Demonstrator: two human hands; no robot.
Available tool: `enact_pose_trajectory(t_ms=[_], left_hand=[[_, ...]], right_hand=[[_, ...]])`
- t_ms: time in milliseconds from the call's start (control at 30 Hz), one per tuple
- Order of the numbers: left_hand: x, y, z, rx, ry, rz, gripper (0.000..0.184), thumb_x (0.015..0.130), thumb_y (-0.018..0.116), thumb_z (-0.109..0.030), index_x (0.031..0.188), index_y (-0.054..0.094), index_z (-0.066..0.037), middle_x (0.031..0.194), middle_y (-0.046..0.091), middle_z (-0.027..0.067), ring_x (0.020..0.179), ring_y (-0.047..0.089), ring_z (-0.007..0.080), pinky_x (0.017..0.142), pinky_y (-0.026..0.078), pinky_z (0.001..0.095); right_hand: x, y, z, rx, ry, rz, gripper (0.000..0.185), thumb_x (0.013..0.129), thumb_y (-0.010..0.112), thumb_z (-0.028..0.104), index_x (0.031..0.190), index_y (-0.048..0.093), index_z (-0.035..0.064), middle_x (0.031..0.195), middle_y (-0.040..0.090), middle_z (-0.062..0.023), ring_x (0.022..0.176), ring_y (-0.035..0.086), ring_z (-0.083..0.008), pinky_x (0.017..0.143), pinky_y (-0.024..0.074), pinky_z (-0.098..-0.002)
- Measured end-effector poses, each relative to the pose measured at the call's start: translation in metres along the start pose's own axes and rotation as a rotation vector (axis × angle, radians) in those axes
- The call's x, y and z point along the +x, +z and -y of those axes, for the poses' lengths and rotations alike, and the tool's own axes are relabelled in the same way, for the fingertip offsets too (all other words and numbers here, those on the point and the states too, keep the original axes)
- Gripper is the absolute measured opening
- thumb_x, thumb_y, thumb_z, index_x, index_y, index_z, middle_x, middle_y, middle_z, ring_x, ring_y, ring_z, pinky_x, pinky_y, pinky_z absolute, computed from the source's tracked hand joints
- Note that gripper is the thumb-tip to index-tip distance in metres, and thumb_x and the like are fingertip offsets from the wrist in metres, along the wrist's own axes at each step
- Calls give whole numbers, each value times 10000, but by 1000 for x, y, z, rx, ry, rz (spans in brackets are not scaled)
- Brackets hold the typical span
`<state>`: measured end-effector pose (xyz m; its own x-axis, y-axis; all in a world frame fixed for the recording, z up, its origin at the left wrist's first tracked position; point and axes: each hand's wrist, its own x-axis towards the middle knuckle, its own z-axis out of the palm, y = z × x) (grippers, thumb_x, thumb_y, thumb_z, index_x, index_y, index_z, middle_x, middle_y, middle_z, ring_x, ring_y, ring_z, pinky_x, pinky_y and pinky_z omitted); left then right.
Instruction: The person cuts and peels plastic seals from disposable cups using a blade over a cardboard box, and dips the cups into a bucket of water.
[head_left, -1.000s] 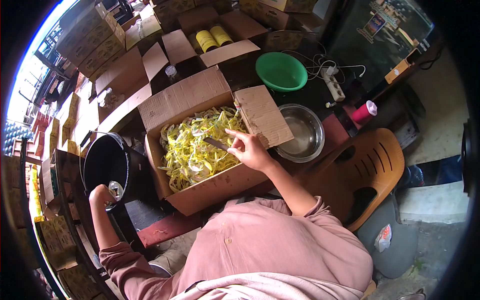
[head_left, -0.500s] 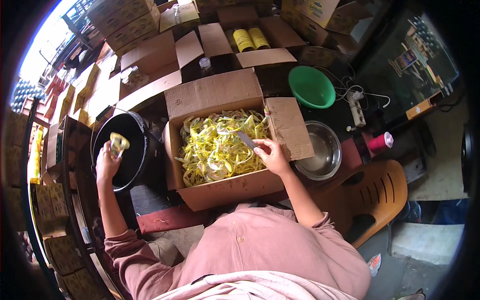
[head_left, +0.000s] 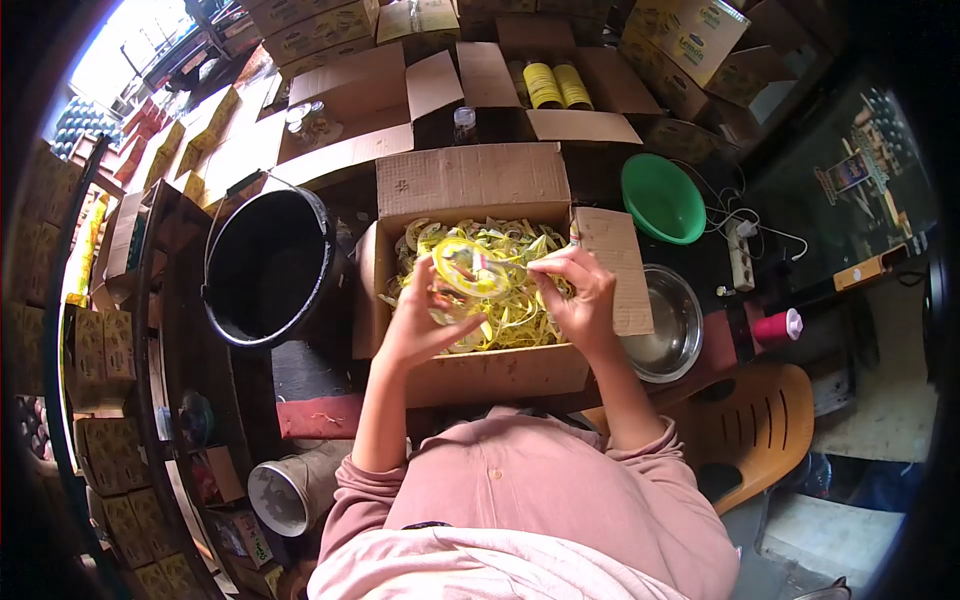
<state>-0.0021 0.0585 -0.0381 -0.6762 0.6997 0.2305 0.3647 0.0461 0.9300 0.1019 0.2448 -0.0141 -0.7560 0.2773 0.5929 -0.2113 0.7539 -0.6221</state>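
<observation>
Over an open cardboard box (head_left: 480,380) full of yellow and clear plastic scraps (head_left: 520,325), my left hand (head_left: 415,325) holds a clear plastic piece with a yellow rim (head_left: 470,268), its fingers curled round the left side. My right hand (head_left: 580,295) pinches a thin blade-like tool, mostly hidden, whose end reaches the yellow-rimmed piece. Left of the box stands a black bucket (head_left: 270,262) with its handle up.
A green basin (head_left: 662,198), a metal bowl (head_left: 665,325) and a power strip (head_left: 740,262) lie to the right. An orange chair (head_left: 765,430) is at the lower right. Behind are open cartons with yellow cylinders (head_left: 543,86) and a small jar (head_left: 465,125).
My left hand has come from the bucket to above the box with the yellow-rimmed piece. My right hand has brought the tool against it. The view has shifted left.
</observation>
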Motion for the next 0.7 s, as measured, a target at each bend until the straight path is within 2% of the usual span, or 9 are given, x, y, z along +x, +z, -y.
enact_pose_trajectory(t_ms=[67, 167, 200, 400, 500, 600, 700], left_hand=[[-2, 9, -4, -108, 11, 17, 746, 656, 750, -145, 1236, 299, -14, 1082, 503, 116, 898, 537, 145, 652, 480, 231], [-7, 11, -10, 18, 27, 27, 733, 662, 748, -146, 1230, 305, -10, 1091, 492, 132, 946, 521, 167, 679, 479, 241], [-9, 8, -16, 78, 38, 34, 731, 657, 752, -155, 1228, 320, -10, 1087, 495, 144, 990, 504, 205, 748, 472, 278], [-11, 0, -39, 290, 123, -23, 710, 638, 744, -143, 1208, 351, 14, 1062, 514, 181, 969, 529, 278, 854, 431, 346], [-12, 2, -35, 276, 145, -82, 695, 639, 729, -133, 1206, 357, 22, 1075, 514, 194, 942, 550, 285, 815, 455, 341], [-14, 3, -35, 202, 35, -43, 686, 643, 721, -133, 1207, 363, 20, 1099, 510, 198, 921, 562, 279, 761, 482, 324], [-12, 9, -40, 282, 74, -86, 687, 640, 723, -129, 1207, 365, 19, 1093, 515, 191, 890, 573, 262, 704, 496, 302]], right_hand=[[9, -10, 0, -192, -289, -24, 193, 640, 658, -5, 813, 633, 77, 777, 594, -20, 770, 560, -199, 698, 434, -327], [19, -24, 5, -280, -443, 113, 206, 610, 628, 22, 809, 635, 73, 830, 591, -28, 821, 556, -194, 757, 411, -352], [21, -25, 6, -303, -469, 143, 191, 625, 611, 45, 813, 633, 69, 833, 589, -26, 837, 559, -191, 780, 417, -357], [25, -28, 3, -384, -596, 171, 177, 644, 600, 104, 813, 631, 67, 829, 591, -39, 852, 566, -197, 762, 455, -348], [26, -28, 4, -390, -608, 186, 188, 626, 608, 110, 806, 634, 63, 817, 590, -47, 836, 570, -202, 729, 466, -341], [27, -29, 5, -406, -638, 203, 195, 609, 612, 101, 798, 638, 58, 780, 580, -44, 796, 571, -195, 694, 473, -332], [24, -27, 5, -402, -643, 203, 190, 599, 613, 85, 786, 639, 59, 742, 566, -38, 749, 567, -184, 661, 475, -321]])
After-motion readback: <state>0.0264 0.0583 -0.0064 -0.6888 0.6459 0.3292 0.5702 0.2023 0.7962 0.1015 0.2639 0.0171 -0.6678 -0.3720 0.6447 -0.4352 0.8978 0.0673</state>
